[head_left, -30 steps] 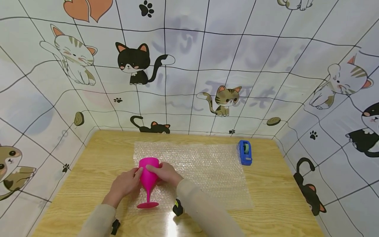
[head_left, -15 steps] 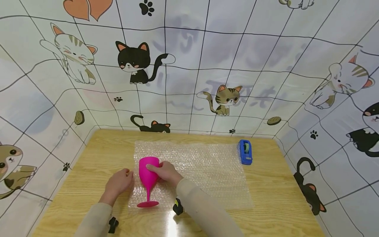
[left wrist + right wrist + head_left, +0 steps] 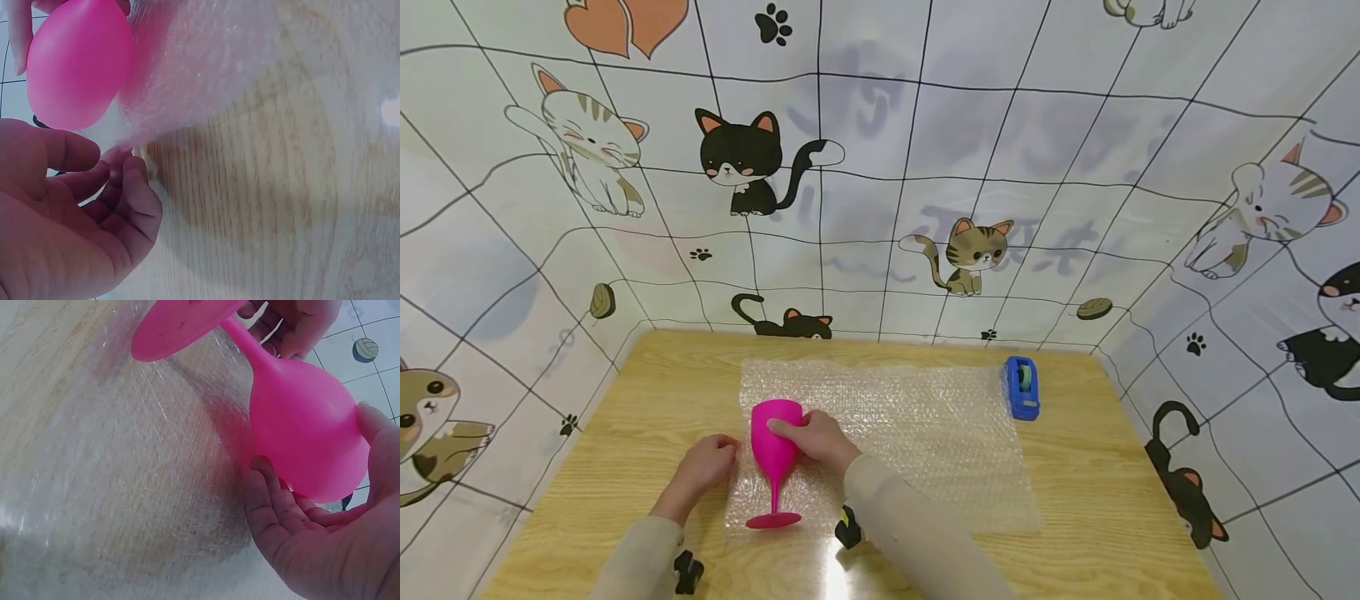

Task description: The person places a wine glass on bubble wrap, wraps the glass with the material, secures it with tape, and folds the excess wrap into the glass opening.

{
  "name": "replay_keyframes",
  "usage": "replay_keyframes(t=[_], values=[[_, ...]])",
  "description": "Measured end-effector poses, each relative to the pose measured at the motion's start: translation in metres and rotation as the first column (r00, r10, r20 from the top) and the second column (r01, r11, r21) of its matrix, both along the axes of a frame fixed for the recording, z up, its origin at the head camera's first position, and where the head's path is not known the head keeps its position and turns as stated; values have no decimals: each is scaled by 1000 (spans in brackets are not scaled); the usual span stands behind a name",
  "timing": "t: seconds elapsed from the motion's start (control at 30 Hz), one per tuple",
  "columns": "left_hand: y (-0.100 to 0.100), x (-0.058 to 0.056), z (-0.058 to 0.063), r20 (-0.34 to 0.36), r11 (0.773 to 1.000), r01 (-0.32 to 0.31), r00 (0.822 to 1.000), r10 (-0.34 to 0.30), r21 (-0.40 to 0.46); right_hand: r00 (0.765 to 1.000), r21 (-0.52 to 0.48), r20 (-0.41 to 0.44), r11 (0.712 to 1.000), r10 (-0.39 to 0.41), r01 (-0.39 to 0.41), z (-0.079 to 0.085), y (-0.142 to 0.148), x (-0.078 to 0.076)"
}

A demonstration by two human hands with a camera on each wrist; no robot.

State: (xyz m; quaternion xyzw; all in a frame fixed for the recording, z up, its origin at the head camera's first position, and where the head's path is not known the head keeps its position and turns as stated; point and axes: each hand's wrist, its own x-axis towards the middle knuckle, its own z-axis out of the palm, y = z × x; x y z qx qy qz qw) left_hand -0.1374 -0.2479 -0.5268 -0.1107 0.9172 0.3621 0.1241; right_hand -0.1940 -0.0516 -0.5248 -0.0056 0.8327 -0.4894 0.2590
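A bright pink goblet (image 3: 774,454) lies over the left part of a clear bubble wrap sheet (image 3: 925,450), with its foot toward me. My right hand (image 3: 822,437) grips the goblet's bowl (image 3: 312,431), thumb on one side and fingers on the other. Left of the goblet, my left hand (image 3: 703,465) is at the sheet's left edge. In the left wrist view, the left hand's loosely bent fingers (image 3: 140,187) have their tips right at the wrap's edge (image 3: 134,140). A gap shows there between thumb and fingers, and the hand is apart from the goblet.
A blue tape dispenser (image 3: 1022,388) stands at the sheet's far right corner. The wooden table (image 3: 1097,500) meets a wall cloth printed with cats (image 3: 865,183). Black wrist-worn devices (image 3: 688,572) show beside both sleeves.
My left hand has let go of the goblet and moved left to the bubble wrap's edge. The right hand keeps its grip on the bowl in nearly the same place.
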Motion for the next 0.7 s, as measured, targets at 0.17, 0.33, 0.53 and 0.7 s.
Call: replay_keyframes(t=[0.17, 0.33, 0.53, 0.7], values=[[3, 0, 0, -25, 1000, -2, 1000, 3, 19, 1000, 9, -14, 1000, 5, -5, -1, 1, -1], [7, -2, -1, -46, 993, -40, 998, 46, 115, 1000, 26, -14, 1000, 4, -4, -2, 2, -2], [12, -3, -2, -2, 938, -90, 995, 96, 334, 1000, 46, -13, 999, 12, -11, -2, 2, -2], [13, -4, -1, -5, 932, -73, 997, 80, 354, 1000, 14, -3, 1000, 16, -15, -1, 3, -2]])
